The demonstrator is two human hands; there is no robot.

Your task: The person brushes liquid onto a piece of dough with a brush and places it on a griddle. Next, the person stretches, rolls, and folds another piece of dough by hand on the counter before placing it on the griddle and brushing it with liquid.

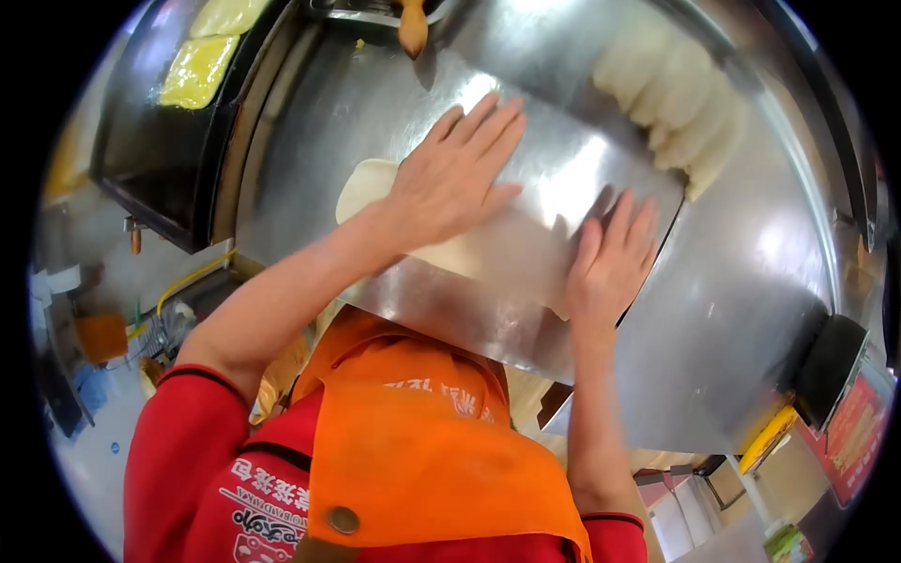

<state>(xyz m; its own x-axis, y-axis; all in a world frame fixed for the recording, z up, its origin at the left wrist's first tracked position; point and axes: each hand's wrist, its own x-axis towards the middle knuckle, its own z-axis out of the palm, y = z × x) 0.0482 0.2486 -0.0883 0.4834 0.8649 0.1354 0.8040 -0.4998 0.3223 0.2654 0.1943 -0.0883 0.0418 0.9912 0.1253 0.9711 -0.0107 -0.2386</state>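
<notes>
A thin, flattened sheet of pale dough [450,255] lies on the steel worktop [310,169] in front of me. My left hand [455,174] is over its left part, palm down, with fingers stretched out towards the far side. At the right end of the sheet is my right hand [612,263], fingers extended and slightly apart, its edge close to the dough. Both hands hide parts of the sheet, and its middle is blurred. Whether either palm presses on it, I cannot tell.
Several pale dough pieces [671,98] lie in a row at the back right. A wooden handle [413,30] points towards me at the far edge. On the left, a dark griddle [160,155] bears yellow flat sheets [197,73]. A dark pan-like object [831,366] stands at the right edge.
</notes>
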